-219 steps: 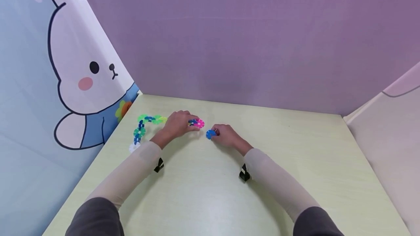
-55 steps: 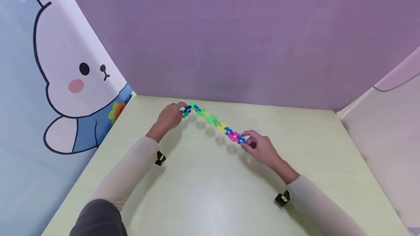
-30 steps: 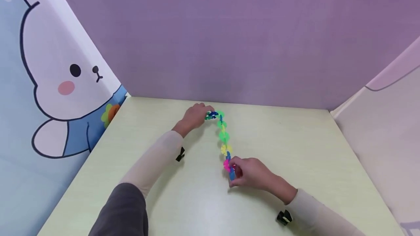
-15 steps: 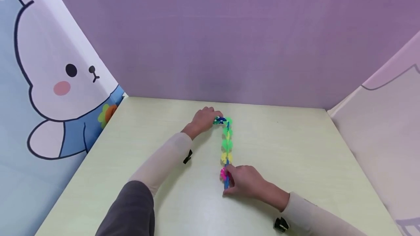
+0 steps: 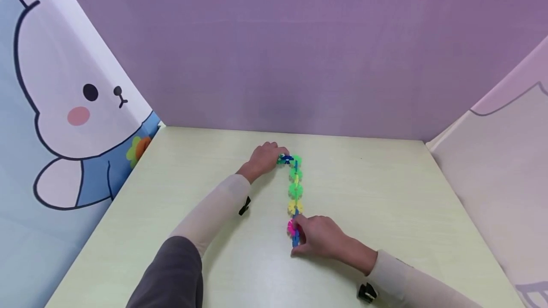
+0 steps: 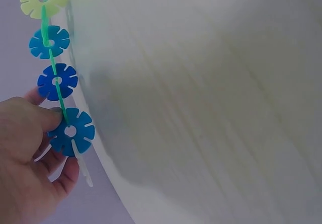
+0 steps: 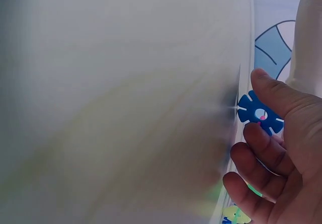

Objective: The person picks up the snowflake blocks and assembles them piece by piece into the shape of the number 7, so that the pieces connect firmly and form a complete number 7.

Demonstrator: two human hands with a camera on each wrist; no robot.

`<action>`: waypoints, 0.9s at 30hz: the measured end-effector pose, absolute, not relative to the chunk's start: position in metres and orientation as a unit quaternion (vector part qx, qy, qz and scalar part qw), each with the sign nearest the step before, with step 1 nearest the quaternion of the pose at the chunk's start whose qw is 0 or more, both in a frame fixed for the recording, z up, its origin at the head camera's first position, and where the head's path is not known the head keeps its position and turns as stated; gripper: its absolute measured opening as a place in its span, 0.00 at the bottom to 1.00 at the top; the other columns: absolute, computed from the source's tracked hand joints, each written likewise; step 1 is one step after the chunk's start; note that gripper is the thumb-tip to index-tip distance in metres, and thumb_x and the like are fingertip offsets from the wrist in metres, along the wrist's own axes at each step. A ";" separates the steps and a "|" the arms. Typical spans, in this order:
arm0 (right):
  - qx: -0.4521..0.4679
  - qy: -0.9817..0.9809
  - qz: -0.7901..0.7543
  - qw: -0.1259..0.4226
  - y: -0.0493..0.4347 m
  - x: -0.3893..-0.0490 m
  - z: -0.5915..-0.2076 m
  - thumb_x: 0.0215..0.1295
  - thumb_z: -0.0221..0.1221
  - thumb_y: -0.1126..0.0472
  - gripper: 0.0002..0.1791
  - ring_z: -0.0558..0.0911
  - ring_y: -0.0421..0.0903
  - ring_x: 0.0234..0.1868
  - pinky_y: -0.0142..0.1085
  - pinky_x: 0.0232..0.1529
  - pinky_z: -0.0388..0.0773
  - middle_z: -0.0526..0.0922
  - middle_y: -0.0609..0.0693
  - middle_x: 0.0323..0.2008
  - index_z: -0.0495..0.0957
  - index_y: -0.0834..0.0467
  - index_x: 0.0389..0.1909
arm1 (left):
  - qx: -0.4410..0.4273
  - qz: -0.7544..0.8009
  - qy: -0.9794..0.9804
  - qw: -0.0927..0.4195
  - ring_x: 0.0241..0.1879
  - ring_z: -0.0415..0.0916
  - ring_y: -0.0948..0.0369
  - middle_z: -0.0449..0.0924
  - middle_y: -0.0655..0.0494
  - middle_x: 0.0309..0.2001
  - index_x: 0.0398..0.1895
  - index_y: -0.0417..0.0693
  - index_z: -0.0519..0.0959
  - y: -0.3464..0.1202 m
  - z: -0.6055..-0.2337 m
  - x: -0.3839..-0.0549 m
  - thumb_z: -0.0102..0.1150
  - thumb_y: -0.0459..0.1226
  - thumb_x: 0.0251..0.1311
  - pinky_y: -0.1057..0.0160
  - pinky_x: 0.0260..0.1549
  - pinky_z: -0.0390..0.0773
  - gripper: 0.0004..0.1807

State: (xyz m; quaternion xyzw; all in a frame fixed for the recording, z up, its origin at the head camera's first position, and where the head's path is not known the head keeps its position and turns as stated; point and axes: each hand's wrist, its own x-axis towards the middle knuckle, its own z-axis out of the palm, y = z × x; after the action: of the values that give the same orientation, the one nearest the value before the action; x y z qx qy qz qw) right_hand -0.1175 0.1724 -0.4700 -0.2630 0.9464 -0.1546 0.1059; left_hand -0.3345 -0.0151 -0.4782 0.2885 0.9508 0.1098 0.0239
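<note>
A chain of interlocking snowflake discs (image 5: 296, 190) in green, yellow, blue and pink runs straight toward me on the table. It bends left at its far end. There my left hand (image 5: 264, 159) grips the chain between thumb and fingers. The left wrist view shows that hand's fingers around a blue disc (image 6: 83, 128), with a white disc edge-on below it. At the near end, my right hand (image 5: 323, 237) holds a blue disc joined to a pink disc (image 5: 291, 228). In the right wrist view, thumb and curled fingers surround that blue disc (image 7: 246, 114).
The pale table (image 5: 385, 194) extends to both sides of the chain. A purple cloth wall (image 5: 274, 61) stands behind it, and a rabbit-print cloth (image 5: 64, 84) hangs at left. A pale cloth (image 5: 505, 165) borders the right. Black wrist cameras (image 5: 366, 293) hang under the sleeves.
Earlier, the blue disc was apart in my right hand; now it is joined to the pink end. The chain was lifted, swung to point toward me and laid down. Both hands are almost still lately.
</note>
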 end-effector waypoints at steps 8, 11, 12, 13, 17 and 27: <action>-0.267 0.945 -0.158 0.105 0.171 -0.117 -0.471 0.48 0.76 0.36 0.32 0.67 0.32 0.19 0.26 0.20 0.66 0.70 0.36 0.20 0.75 0.52 0.43 | 0.287 0.120 0.950 0.029 0.56 0.75 0.53 0.81 0.55 0.56 0.61 0.66 0.80 -0.020 -0.487 -0.336 0.44 0.34 0.79 0.50 0.57 0.80 0.21; -0.267 0.943 -0.166 0.110 0.172 -0.117 -0.471 0.48 0.76 0.37 0.32 0.67 0.32 0.20 0.26 0.21 0.66 0.70 0.36 0.20 0.75 0.51 0.44 | 0.288 0.121 0.950 0.027 0.56 0.76 0.53 0.81 0.54 0.56 0.61 0.66 0.80 -0.022 -0.488 -0.337 0.45 0.34 0.78 0.50 0.57 0.80 0.20; -0.266 0.942 -0.171 0.113 0.172 -0.117 -0.470 0.48 0.76 0.37 0.32 0.68 0.32 0.20 0.26 0.21 0.67 0.70 0.36 0.21 0.75 0.51 0.44 | 0.289 0.121 0.949 0.026 0.56 0.76 0.53 0.81 0.54 0.56 0.61 0.66 0.80 -0.022 -0.489 -0.337 0.46 0.34 0.78 0.50 0.57 0.80 0.20; -0.264 0.941 -0.176 0.116 0.172 -0.117 -0.470 0.48 0.76 0.37 0.31 0.68 0.32 0.20 0.26 0.21 0.67 0.71 0.35 0.21 0.75 0.50 0.44 | 0.289 0.122 0.949 0.025 0.55 0.76 0.53 0.81 0.54 0.55 0.61 0.65 0.80 -0.022 -0.489 -0.337 0.46 0.34 0.78 0.50 0.57 0.80 0.20; -0.254 0.939 -0.188 0.134 0.173 -0.119 -0.467 0.49 0.76 0.37 0.31 0.69 0.33 0.21 0.26 0.23 0.68 0.72 0.35 0.22 0.74 0.49 0.45 | 0.291 0.125 0.948 0.018 0.54 0.76 0.53 0.82 0.54 0.54 0.61 0.65 0.81 -0.023 -0.487 -0.338 0.47 0.34 0.78 0.51 0.56 0.81 0.19; -0.275 0.929 -0.196 0.150 0.175 -0.123 -0.462 0.53 0.75 0.40 0.26 0.70 0.32 0.23 0.26 0.25 0.70 0.74 0.34 0.24 0.77 0.49 0.45 | 0.278 0.124 0.952 0.039 0.59 0.76 0.52 0.79 0.51 0.58 0.67 0.59 0.75 -0.025 -0.480 -0.335 0.54 0.36 0.75 0.52 0.60 0.79 0.20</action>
State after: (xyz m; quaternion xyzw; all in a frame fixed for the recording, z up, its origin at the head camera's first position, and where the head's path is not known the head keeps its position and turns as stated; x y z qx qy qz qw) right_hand -0.1234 0.1747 -0.4621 -0.2747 0.9293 -0.1960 0.1499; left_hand -0.3346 -0.0250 -0.4801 0.2785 0.9516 0.1242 0.0392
